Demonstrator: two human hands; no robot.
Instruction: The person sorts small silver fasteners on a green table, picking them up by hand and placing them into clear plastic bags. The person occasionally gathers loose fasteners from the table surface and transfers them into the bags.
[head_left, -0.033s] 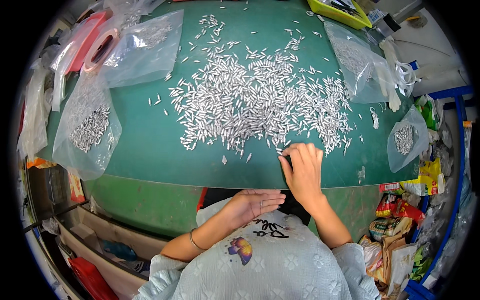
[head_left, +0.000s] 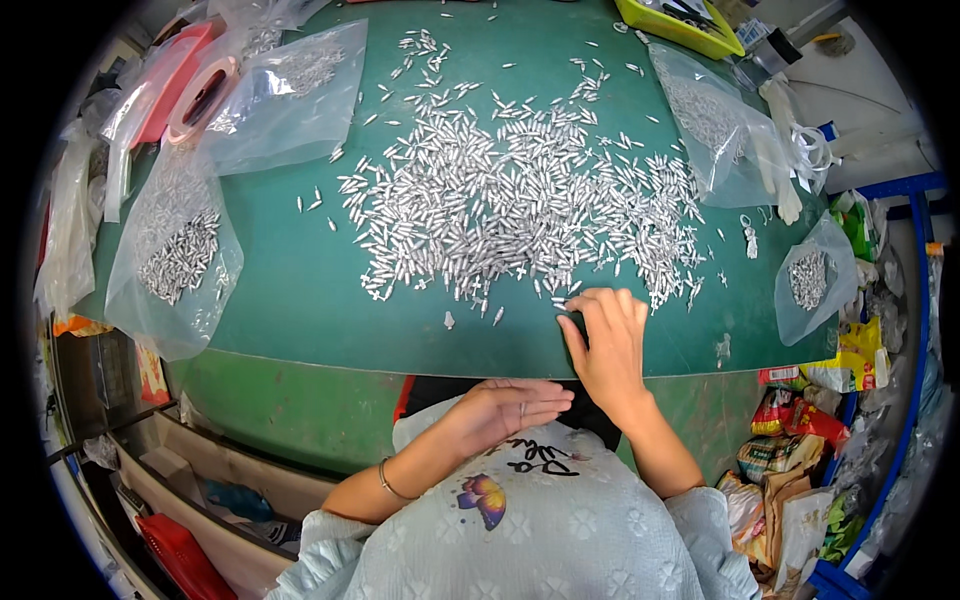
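Note:
A broad heap of small silver pointed metal pieces (head_left: 500, 200) covers the middle of the green table (head_left: 290, 290). At the heap's near edge, my right hand (head_left: 610, 345) is over the tabletop with its fingers bent downward and the thumb apart from the index finger. Its index fingertip is at a loose silver piece (head_left: 560, 305); whether it touches that piece I cannot tell. My left hand (head_left: 512, 412) is held just off the table's front edge, palm turned up and fingers stretched out. Nothing shows in its palm.
Clear plastic bags of silver parts lie at the left (head_left: 180, 250), upper left (head_left: 300, 75), upper right (head_left: 710, 120) and right (head_left: 808, 280). A yellow tray (head_left: 690, 30) stands at the far right. Colourful packages (head_left: 790, 420) hang below the right edge; an open drawer (head_left: 220, 460) is lower left.
My left fingertips have shifted very slightly to the right. My right hand has hardly moved, and the heap looks the same.

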